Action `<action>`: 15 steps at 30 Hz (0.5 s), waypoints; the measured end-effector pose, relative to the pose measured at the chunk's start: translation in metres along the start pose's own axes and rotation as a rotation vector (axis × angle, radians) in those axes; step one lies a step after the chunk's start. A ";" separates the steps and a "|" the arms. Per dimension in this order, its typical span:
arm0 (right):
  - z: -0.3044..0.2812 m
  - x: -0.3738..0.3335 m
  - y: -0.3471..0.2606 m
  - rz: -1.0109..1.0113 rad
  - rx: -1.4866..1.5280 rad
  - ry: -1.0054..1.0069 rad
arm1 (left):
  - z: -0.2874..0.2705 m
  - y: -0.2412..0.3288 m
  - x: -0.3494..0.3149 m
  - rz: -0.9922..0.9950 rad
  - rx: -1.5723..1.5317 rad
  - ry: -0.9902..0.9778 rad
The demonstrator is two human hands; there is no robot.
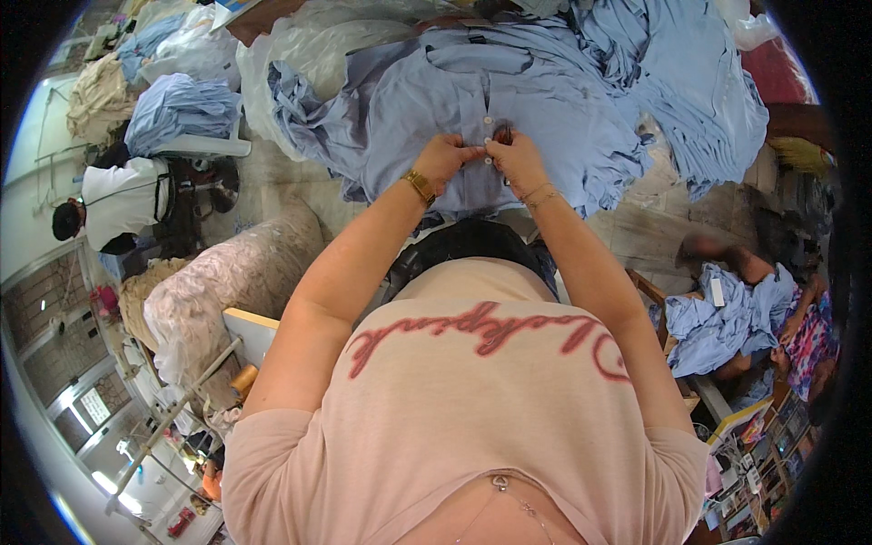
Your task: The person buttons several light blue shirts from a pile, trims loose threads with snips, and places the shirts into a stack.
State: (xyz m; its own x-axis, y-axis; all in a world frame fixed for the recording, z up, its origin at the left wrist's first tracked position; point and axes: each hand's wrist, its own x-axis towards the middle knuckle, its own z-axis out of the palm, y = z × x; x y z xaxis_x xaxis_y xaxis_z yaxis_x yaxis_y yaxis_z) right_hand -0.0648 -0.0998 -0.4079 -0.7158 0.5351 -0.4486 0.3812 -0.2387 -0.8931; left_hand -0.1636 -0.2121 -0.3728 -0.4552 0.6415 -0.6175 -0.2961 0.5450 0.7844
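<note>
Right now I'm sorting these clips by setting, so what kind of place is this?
Probably a garment workshop. Both hands, left hand and right hand, work at the button placket of a light blue shirt; more blue shirts lie heaped around, and another person sits nearby.

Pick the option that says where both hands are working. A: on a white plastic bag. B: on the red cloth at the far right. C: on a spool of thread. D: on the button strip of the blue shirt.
D: the left hand and right hand pinch together at the button strip down the front of the blue shirt.
</note>
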 end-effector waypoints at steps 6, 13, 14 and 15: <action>-0.009 -0.006 -0.005 0.085 0.292 -0.105 | -0.004 0.003 -0.003 -0.059 -0.156 -0.043; -0.015 -0.012 -0.018 0.168 0.375 -0.146 | -0.006 0.004 -0.001 -0.036 -0.179 -0.075; -0.014 -0.012 -0.018 0.163 0.356 -0.135 | -0.006 0.006 -0.002 -0.039 -0.177 -0.071; -0.013 -0.012 -0.017 0.157 0.336 -0.123 | -0.005 0.007 -0.003 -0.041 -0.176 -0.067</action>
State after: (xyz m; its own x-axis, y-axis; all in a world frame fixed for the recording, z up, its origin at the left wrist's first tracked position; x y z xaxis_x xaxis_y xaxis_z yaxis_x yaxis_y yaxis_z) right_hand -0.0552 -0.0914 -0.3867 -0.7363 0.3747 -0.5635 0.2939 -0.5730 -0.7650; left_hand -0.1687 -0.2130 -0.3653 -0.3842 0.6585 -0.6471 -0.4580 0.4726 0.7529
